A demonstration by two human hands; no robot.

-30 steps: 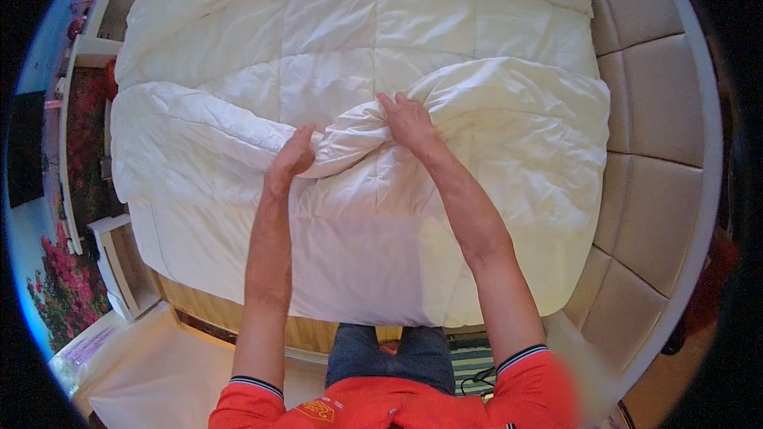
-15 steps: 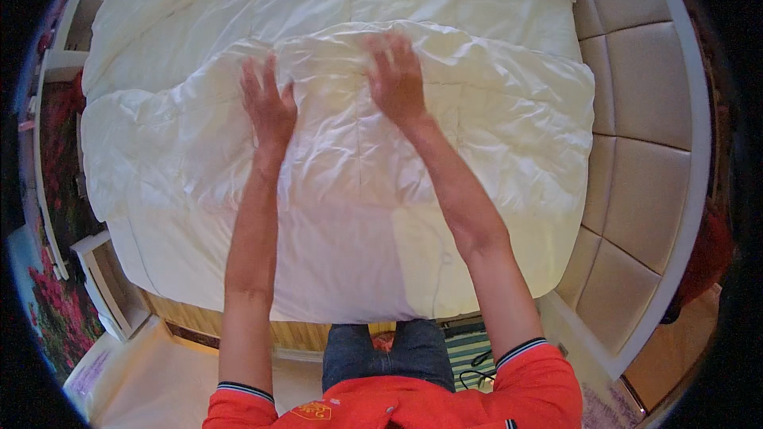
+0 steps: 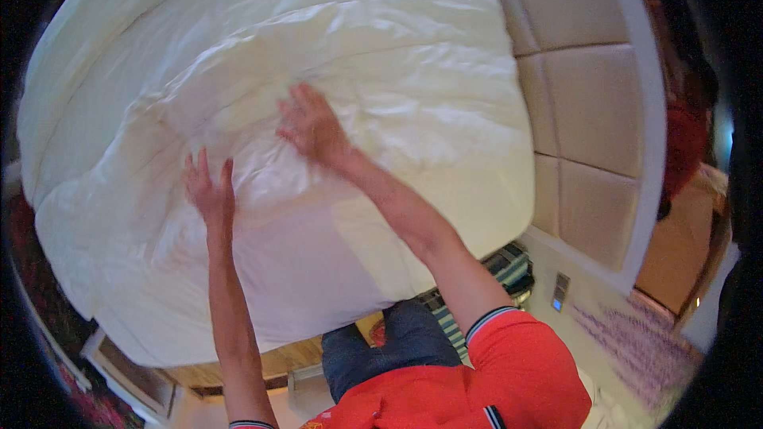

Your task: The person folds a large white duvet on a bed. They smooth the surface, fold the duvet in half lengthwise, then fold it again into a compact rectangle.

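Note:
A white quilt (image 3: 413, 71) lies over the bed, its near part folded back in a thick, wrinkled layer. Over the quilt's left-middle part is my left hand (image 3: 211, 195), fingers spread and thumb apart. My right hand (image 3: 314, 129) is further out and to the right, somewhat blurred, with its fingers apart above the creased cloth. Neither hand grips anything; whether the palms touch the quilt I cannot tell. Closer to my body, the mattress with its pale sheet (image 3: 306, 270) shows beyond the quilt's edge.
A padded beige headboard (image 3: 592, 103) rises along the right side. My legs stand against the bed's wooden base (image 3: 326, 357). A green striped cloth item (image 3: 509, 266) is tucked between bed and wall. At the lower left is a small open-fronted cabinet (image 3: 131, 369).
My view has turned, so the bed now slants and more of the wall at lower right shows. Both hands appear further left and nearer to me, still spread over the quilt.

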